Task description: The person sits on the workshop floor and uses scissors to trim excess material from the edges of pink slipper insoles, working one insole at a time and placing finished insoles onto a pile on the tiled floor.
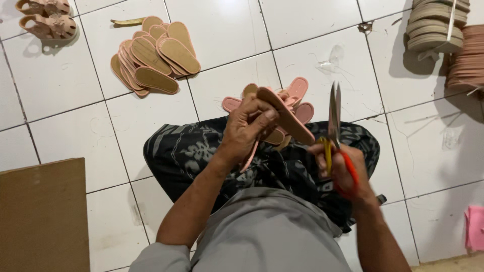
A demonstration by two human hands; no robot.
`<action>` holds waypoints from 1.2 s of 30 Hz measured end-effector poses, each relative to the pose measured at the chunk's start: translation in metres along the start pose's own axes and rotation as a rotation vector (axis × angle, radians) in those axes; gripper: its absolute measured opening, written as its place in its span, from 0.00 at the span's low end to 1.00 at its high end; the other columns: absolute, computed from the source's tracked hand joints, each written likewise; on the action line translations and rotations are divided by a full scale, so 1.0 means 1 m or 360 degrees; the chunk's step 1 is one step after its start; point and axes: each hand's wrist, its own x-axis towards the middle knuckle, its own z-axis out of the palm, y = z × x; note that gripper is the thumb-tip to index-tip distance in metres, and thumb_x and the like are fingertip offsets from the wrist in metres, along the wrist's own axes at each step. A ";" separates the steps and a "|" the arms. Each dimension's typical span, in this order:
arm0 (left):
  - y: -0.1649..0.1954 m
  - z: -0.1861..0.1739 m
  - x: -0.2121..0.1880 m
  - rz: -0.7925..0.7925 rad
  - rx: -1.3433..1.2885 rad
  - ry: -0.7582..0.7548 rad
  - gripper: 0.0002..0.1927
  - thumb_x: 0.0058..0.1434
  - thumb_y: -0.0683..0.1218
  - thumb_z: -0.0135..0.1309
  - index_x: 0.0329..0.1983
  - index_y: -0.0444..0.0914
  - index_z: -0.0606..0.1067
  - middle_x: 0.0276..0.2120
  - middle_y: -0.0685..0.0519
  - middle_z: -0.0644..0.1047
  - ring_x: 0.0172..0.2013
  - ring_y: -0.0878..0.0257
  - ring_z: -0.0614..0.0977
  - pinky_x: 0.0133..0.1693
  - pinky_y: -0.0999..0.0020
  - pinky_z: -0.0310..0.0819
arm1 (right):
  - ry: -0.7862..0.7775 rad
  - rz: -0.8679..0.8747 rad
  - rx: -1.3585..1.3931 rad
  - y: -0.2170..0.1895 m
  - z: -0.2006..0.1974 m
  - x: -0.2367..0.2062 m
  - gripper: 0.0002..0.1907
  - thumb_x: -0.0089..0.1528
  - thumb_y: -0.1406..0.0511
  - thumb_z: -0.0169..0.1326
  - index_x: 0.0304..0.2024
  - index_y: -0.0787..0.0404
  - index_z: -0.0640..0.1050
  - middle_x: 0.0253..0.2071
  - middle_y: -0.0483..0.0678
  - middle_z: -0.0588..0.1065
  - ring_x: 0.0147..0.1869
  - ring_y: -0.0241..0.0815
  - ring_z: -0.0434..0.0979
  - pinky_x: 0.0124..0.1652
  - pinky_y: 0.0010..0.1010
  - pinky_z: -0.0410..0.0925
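Two bare hands at frame centre, left hand (248, 126) fingers curled around a tan insole (285, 116), right hand (342, 168) fingers clenched on upright scissors (334, 117), insole pile (153, 55) upper left.

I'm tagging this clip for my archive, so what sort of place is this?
Probably a small sandal-making workshop, worked on a white tiled floor. The left hand holds a sole, the right hand scissors; cut soles and finished sandals lie nearby.

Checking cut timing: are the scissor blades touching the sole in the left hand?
Apart. The head view shows the scissors upright in the right hand, with white floor between the blades and the sole held by the left hand.
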 end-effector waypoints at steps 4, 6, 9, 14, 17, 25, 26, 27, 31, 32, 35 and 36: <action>0.004 -0.006 0.001 -0.0055 0.0136 0.0094 0.06 0.72 0.43 0.54 0.41 0.36 0.78 0.36 0.58 0.69 0.30 0.73 0.72 0.32 0.78 0.70 | -0.0592 0.0376 0.0085 -0.010 -0.034 -0.013 0.46 0.62 0.35 0.46 0.48 0.73 0.81 0.25 0.43 0.71 0.29 0.34 0.69 0.29 0.25 0.65; 0.005 -0.006 0.005 -0.0070 0.0130 0.0071 0.06 0.72 0.43 0.54 0.41 0.36 0.78 0.36 0.58 0.69 0.30 0.73 0.72 0.32 0.78 0.69 | -0.0645 0.0601 0.0166 -0.006 -0.039 -0.007 0.46 0.61 0.35 0.45 0.47 0.73 0.81 0.25 0.43 0.70 0.27 0.33 0.66 0.28 0.25 0.64; 0.004 -0.002 0.004 -0.0128 0.0141 0.0055 0.06 0.69 0.43 0.55 0.40 0.36 0.79 0.38 0.58 0.71 0.31 0.73 0.72 0.32 0.77 0.70 | -0.0733 0.0606 0.0139 -0.004 -0.042 0.006 0.44 0.63 0.36 0.41 0.46 0.71 0.82 0.24 0.42 0.70 0.25 0.32 0.68 0.26 0.25 0.68; -0.001 -0.005 -0.004 -0.0118 0.0311 0.0077 0.06 0.68 0.43 0.57 0.40 0.35 0.80 0.41 0.59 0.71 0.35 0.71 0.72 0.36 0.76 0.72 | -0.0608 0.0501 0.0197 0.002 -0.032 0.021 0.37 0.70 0.44 0.41 0.38 0.72 0.82 0.21 0.44 0.70 0.21 0.32 0.66 0.22 0.23 0.62; -0.006 -0.018 -0.003 -0.0165 0.0192 0.0097 0.06 0.69 0.44 0.56 0.40 0.36 0.80 0.39 0.58 0.72 0.36 0.71 0.75 0.38 0.75 0.76 | -0.0128 0.0501 0.0051 0.008 -0.024 0.021 0.30 0.70 0.50 0.45 0.33 0.70 0.81 0.17 0.43 0.68 0.17 0.32 0.63 0.17 0.24 0.60; -0.032 -0.032 -0.008 -0.0048 -0.0217 0.0137 0.06 0.70 0.42 0.55 0.42 0.34 0.80 0.44 0.60 0.77 0.36 0.72 0.76 0.40 0.75 0.75 | 0.0356 0.0137 -0.0533 0.001 0.019 0.050 0.19 0.64 0.54 0.58 0.34 0.65 0.78 0.20 0.44 0.74 0.20 0.31 0.72 0.21 0.24 0.65; -0.032 -0.034 -0.012 -0.0032 -0.0340 0.0223 0.06 0.69 0.42 0.54 0.42 0.34 0.79 0.48 0.63 0.77 0.38 0.73 0.78 0.43 0.75 0.79 | 0.0329 0.0089 -0.0402 -0.009 0.026 0.060 0.18 0.65 0.55 0.58 0.35 0.65 0.78 0.21 0.44 0.74 0.22 0.31 0.72 0.22 0.24 0.64; -0.032 -0.037 -0.015 -0.0026 -0.0391 0.0239 0.07 0.69 0.42 0.54 0.44 0.33 0.79 0.41 0.62 0.76 0.32 0.73 0.75 0.37 0.76 0.73 | 0.0305 0.0044 -0.0269 -0.020 0.033 0.073 0.18 0.66 0.55 0.57 0.37 0.65 0.78 0.23 0.44 0.73 0.24 0.31 0.71 0.23 0.23 0.63; -0.037 -0.045 -0.020 -0.0070 -0.0549 0.0424 0.09 0.69 0.41 0.53 0.48 0.31 0.78 0.30 0.57 0.76 0.22 0.74 0.67 0.23 0.78 0.61 | 0.0160 0.0338 -0.0163 -0.047 0.070 0.142 0.20 0.70 0.52 0.54 0.41 0.65 0.77 0.25 0.45 0.74 0.21 0.36 0.64 0.20 0.28 0.56; -0.038 -0.049 -0.016 -0.0075 -0.0568 0.0502 0.09 0.69 0.41 0.53 0.48 0.31 0.77 0.31 0.56 0.77 0.23 0.74 0.67 0.23 0.78 0.60 | 0.0130 0.0239 -0.0473 -0.050 0.075 0.144 0.19 0.68 0.53 0.57 0.41 0.64 0.78 0.26 0.45 0.75 0.23 0.36 0.68 0.22 0.29 0.61; -0.047 -0.057 -0.010 0.0207 -0.0595 0.0512 0.08 0.73 0.42 0.53 0.48 0.31 0.78 0.24 0.60 0.70 0.21 0.75 0.65 0.22 0.80 0.58 | -0.0059 -0.0035 -0.0909 -0.046 0.084 0.116 0.19 0.62 0.55 0.63 0.43 0.64 0.78 0.30 0.46 0.79 0.31 0.36 0.79 0.30 0.30 0.71; -0.053 -0.056 -0.005 0.0242 -0.0591 0.0570 0.08 0.73 0.41 0.53 0.48 0.31 0.78 0.25 0.59 0.71 0.22 0.75 0.67 0.23 0.80 0.60 | -0.0194 -0.0124 -0.0724 -0.042 0.088 0.098 0.22 0.60 0.55 0.64 0.46 0.65 0.75 0.33 0.46 0.80 0.33 0.36 0.81 0.33 0.30 0.73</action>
